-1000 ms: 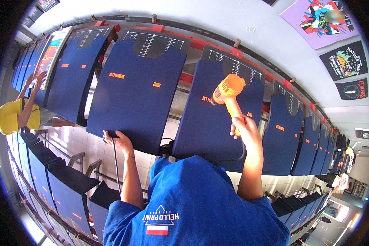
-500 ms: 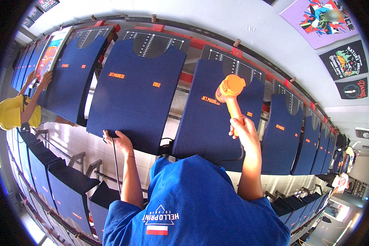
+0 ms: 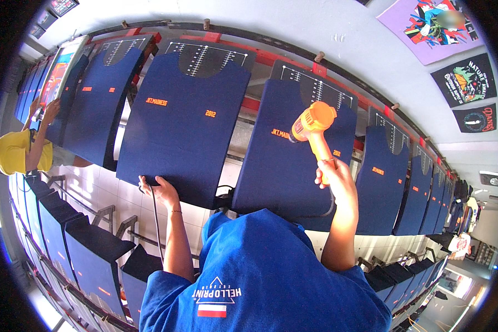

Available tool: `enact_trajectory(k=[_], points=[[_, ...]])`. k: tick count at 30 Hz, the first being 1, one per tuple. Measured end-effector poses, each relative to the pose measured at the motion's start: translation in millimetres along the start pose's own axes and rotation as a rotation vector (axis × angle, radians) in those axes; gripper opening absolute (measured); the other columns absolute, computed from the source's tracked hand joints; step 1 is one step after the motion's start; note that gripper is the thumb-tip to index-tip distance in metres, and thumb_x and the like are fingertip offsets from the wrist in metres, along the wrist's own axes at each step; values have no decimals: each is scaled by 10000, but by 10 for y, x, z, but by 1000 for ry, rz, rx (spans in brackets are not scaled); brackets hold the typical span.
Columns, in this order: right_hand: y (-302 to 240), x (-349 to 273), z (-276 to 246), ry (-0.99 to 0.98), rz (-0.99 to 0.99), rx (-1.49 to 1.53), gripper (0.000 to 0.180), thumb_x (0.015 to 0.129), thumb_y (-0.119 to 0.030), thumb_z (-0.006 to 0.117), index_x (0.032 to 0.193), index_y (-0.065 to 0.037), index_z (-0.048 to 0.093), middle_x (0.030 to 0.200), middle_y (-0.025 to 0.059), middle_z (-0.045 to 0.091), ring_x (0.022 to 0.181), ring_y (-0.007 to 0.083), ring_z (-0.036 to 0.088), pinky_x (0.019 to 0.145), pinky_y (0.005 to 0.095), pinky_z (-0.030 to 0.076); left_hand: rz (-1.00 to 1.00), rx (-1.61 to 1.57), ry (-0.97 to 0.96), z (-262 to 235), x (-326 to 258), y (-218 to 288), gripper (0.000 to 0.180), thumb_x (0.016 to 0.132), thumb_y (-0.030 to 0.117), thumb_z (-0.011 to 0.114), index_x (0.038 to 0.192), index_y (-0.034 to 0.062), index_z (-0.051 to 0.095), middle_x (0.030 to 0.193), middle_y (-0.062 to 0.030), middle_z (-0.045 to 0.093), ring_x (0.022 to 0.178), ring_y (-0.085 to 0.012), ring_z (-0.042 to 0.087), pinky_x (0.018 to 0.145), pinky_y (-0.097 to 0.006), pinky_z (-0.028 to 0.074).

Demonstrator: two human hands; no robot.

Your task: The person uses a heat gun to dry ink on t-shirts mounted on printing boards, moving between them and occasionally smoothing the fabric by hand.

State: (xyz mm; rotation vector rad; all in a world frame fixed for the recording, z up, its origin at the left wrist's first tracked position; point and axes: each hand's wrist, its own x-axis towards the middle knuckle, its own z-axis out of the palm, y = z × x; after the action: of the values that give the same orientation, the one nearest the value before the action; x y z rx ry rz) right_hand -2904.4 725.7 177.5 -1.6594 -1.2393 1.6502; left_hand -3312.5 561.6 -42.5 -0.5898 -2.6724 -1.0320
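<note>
My right hand (image 3: 339, 181) is wrapped round the handle of an orange heat gun (image 3: 314, 123). The gun hangs above a navy shirt panel (image 3: 271, 166) with orange print, its dark nozzle pointing left over the lettering. My left hand (image 3: 163, 191) rests at the lower edge of the neighbouring navy shirt panel (image 3: 180, 133), its fingers closed round a black cord (image 3: 156, 221) that runs down toward my sleeve. Both panels lie on dark boards (image 3: 229, 55) with white ruler marks at the neck. A dark cable loops below the gun's handle.
More navy panels (image 3: 379, 177) line the rack to both sides, and another row (image 3: 91, 260) stands behind me. A red and black rail (image 3: 260, 43) runs along the far side. At left, a person in yellow (image 3: 22, 152) handles a printing screen (image 3: 58, 77).
My right hand has shifted slightly right, and the heat gun's handle slants more. At left, the person's hands and the printing screen have moved further left. My left hand has stayed in place.
</note>
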Motion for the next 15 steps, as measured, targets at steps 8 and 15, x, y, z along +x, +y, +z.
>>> enact_trajectory(k=[8,15], points=[[-42,-37,-77,12,45,26,261,904,-279,620,970,-32,569,707,4,578,591,86,578,503,206,449,-6,6,4,-8,-8,43,519,857,96,548,1323,-62,382,1325,-223,447,1272,-367,372,1093,-462,270],[5,-58,-39,32,8,12,281,903,-277,624,1004,-21,566,714,3,574,596,85,575,510,210,444,29,23,-7,-9,6,11,520,876,120,545,1324,-76,368,1318,-257,422,1265,-391,371,1085,-467,279]])
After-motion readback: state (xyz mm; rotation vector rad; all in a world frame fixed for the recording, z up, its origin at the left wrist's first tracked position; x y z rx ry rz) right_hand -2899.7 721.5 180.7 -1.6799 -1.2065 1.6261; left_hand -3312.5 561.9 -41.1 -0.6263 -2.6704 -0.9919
